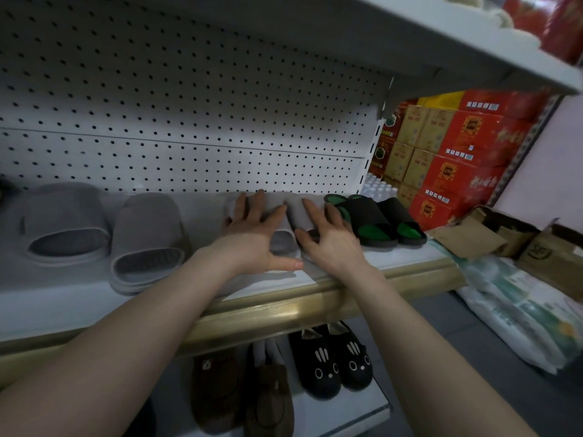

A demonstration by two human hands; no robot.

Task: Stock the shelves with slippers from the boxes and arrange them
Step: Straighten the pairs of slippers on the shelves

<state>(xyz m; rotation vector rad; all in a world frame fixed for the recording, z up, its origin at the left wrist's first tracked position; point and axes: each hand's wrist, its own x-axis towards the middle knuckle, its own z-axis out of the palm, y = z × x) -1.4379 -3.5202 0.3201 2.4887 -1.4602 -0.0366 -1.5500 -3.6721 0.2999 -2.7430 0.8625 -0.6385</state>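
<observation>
Centre frame: left hand [252,230] and right hand [329,239], fingers spread flat, press a grey fabric slipper pair [297,212] square on the white metal shelf [47,298]. Large grey slippers [148,241] sit at left and black-and-green slides [375,222] at right. Gaps remain and brown cardboard boxes [504,234] wait at right: likely midway.

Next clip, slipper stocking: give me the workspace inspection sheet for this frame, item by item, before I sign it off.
Surface: white metal shelf with a brass-coloured front edge, partly filled.
Job's things: pale grey slipper pair under both hands; two grey slippers to its left; black slippers with green insoles to its right; brown plush slippers and black cat-face slippers on the lower shelf.
Clutter: open brown cardboard boxes and plastic-wrapped packs beside the shelf at right.
Grippers: left hand and right hand rest flat on the grey pair, fingers spread.
Cables: nothing seen.
Surroundings: white pegboard back panel; stacked red and tan cartons behind.
</observation>
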